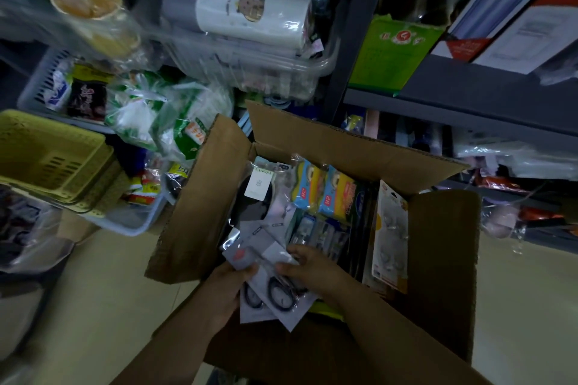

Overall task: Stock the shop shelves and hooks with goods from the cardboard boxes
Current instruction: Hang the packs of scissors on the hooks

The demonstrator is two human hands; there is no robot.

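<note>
An open cardboard box (344,147) sat on the pale floor (109,275) in front of grey shelves (469,97), its flaps folded outward. Both hands were over the box, close together on a small fan of flat packets (275,291) showing dark rings. The left hand (230,287) gripped the packets from their left edge, thumb on top. The right hand (308,269) pinched the same packets from the right, fingers curled over the upper cards. Deeper in the box stood blue-and-yellow packs (325,194) against the far wall, and a white blister card (391,234) leaned along the right side. A yellow basket (50,153) lay to the left of the box, beside bagged goods.
</note>
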